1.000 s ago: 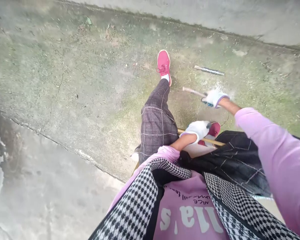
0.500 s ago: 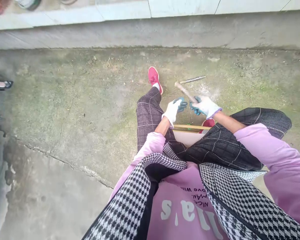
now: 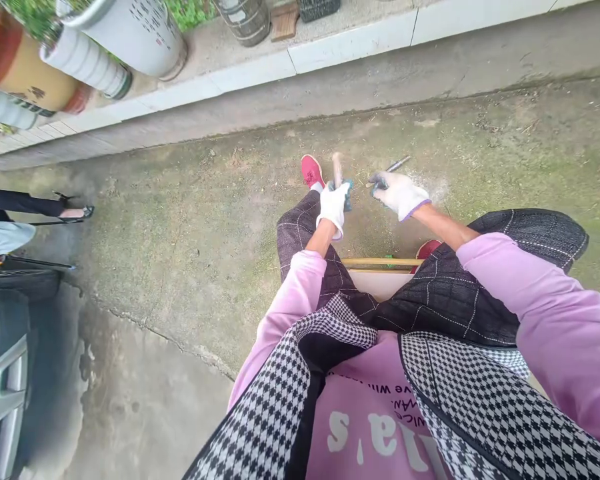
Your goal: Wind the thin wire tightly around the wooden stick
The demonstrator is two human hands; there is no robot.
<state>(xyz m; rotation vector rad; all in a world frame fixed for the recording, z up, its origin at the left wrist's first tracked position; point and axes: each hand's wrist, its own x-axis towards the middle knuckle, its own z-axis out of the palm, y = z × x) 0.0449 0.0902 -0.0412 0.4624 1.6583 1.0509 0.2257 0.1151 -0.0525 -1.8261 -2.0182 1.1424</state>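
Note:
My left hand [image 3: 334, 208], in a white glove with blue-green fingers, is closed around a short wooden stick [image 3: 337, 168] that points up and away from me. The stick is slightly blurred. To its right, my right hand [image 3: 397, 193], gloved alike, has its fingers curled over a thin metal rod [image 3: 399, 163] close to the ground. The rod's dark end shows beyond the hand, and a pale tip pokes out on the near left side. My fingers cover its middle.
A pale seat or box edge with a wooden strip [image 3: 380, 262] lies between my knees. Ahead runs a tiled ledge [image 3: 350, 53] with plant pots [image 3: 130, 40]. A person's leg [image 3: 25, 202] and a vehicle [image 3: 5, 373] are at left. Pale powder dusts the concrete.
The wooden stick has passed from my right hand to my left. My right hand has moved forward onto the metal rod. The view has turned left, bringing plant pots and a vehicle in.

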